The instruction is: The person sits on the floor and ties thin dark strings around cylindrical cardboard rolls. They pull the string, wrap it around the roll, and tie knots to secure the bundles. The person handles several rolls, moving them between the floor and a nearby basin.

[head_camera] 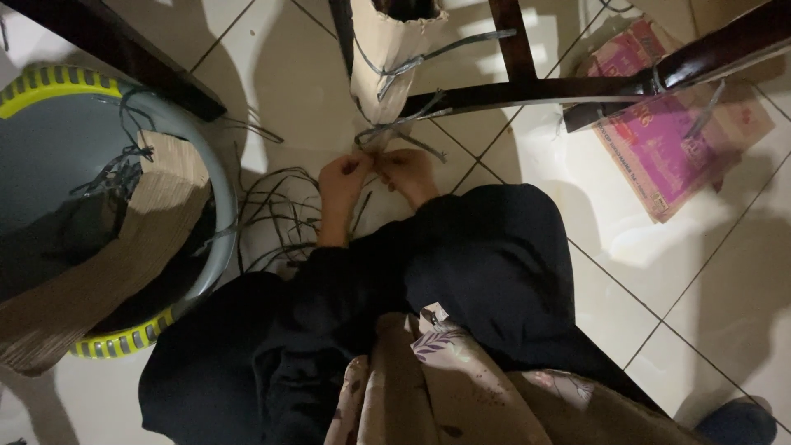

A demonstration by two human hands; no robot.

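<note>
Seated person in dark sleeves. Left hand and right hand, side by side, fingers pinched together on grey strips. The strips run up and away to the woven piece, just beyond both hands.

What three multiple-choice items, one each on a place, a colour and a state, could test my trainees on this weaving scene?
1. Where does the flat pink box lie?
A. in the basin
B. on the tiled floor right of the wooden frame
C. on the lap

2. What colour is the basin's rim?
A. yellow
B. red
C. white

3. How are the two hands?
A. resting on the knees
B. spread wide apart
C. close together, pinching thin strips

Key: 1 B, it lies flat on tiles; 2 A, the slotted rim is yellow; 3 C, left hand and right hand meet on the strips.
</note>
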